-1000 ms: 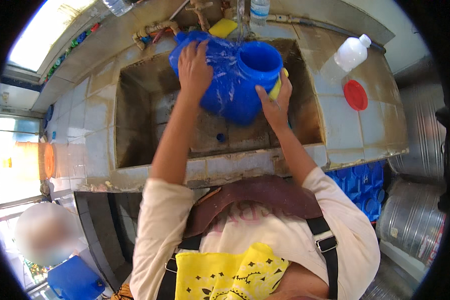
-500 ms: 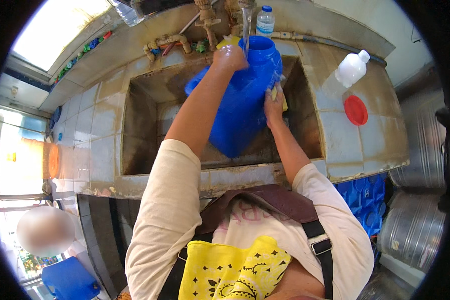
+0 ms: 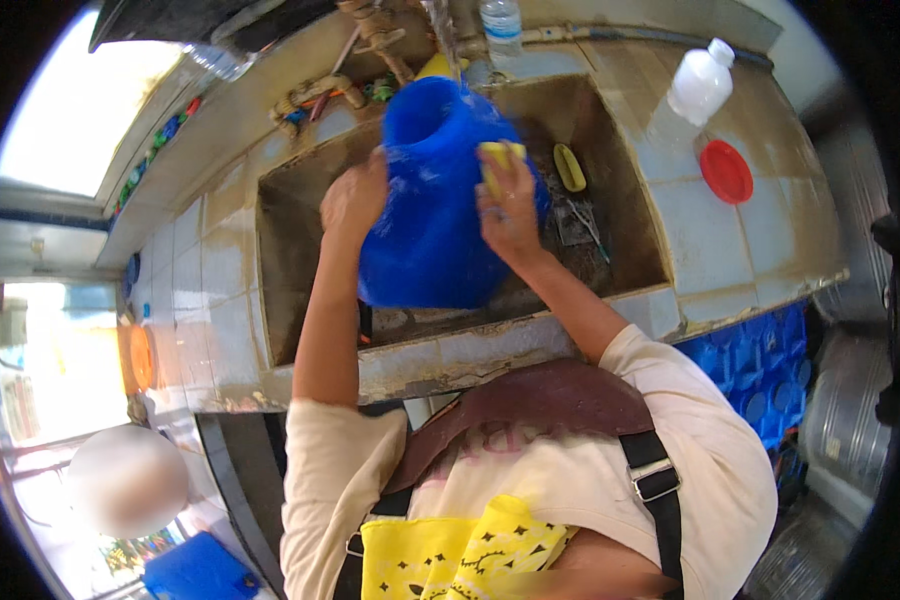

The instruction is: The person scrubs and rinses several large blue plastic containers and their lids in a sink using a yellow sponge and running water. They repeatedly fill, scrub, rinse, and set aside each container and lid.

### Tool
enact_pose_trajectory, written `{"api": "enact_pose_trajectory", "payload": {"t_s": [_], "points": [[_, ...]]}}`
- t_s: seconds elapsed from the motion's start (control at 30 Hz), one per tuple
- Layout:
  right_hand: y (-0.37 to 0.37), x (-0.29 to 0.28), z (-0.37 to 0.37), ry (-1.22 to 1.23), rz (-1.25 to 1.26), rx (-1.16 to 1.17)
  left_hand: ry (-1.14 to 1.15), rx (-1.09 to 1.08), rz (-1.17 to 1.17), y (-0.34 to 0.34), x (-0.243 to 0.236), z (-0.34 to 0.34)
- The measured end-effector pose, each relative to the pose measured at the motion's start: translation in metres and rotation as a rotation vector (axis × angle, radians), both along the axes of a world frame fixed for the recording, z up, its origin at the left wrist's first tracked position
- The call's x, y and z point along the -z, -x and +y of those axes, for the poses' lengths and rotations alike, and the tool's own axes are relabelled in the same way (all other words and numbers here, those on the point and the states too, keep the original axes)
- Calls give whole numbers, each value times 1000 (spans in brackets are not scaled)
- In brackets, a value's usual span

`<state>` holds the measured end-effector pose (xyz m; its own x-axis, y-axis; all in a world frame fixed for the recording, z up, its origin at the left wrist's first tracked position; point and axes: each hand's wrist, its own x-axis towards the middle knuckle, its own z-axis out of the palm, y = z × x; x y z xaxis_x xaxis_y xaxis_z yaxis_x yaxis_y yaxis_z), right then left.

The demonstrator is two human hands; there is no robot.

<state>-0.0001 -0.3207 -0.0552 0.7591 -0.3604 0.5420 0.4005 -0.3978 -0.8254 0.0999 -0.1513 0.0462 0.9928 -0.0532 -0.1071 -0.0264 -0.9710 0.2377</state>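
Note:
A large blue plastic container (image 3: 435, 235) with a wide round mouth leans in the sink, its opening toward the tap. Water falls from the tap (image 3: 442, 30) at the container's far side, and wet suds streak its shoulder. My left hand (image 3: 355, 195) is closed on its left side just below the mouth; some of those fingers are hidden. With a yellow sponge (image 3: 500, 168) in its grip, my right hand (image 3: 512, 215) presses against the container's right side. To the right, an oval yellow-green piece (image 3: 569, 168) and a thin white-and-teal brush (image 3: 598, 238) rest in the sink.
The stained stone sink (image 3: 625, 190) is set in a tiled counter. On its right stand a white bottle (image 3: 702, 82) and a red lid (image 3: 726, 171). A clear water bottle (image 3: 501, 28) is at the back, near rusty pipes (image 3: 375, 35). Blue crates (image 3: 760, 370) sit below.
The container has turned, its mouth swinging left. My left hand has shifted left and down from the tap to its side. My right hand has moved left with the sponge, uncovering the brush.

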Motion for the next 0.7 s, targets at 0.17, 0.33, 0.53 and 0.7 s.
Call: {"api": "enact_pose_trajectory", "payload": {"t_s": [0.17, 0.33, 0.53, 0.7], "points": [[-39, 7, 13, 218, -73, 157, 205, -47, -127, 44, 9, 57], [-104, 117, -53, 137, 608, -282, 203, 129, -322, 45, 42, 156], [-70, 239, -90, -159, 853, -244, 239, 48, -800, 40, 112, 217], [-59, 229, -69, -100, 1104, -120, 459, -177, -629, 37, 137, 245]]}}
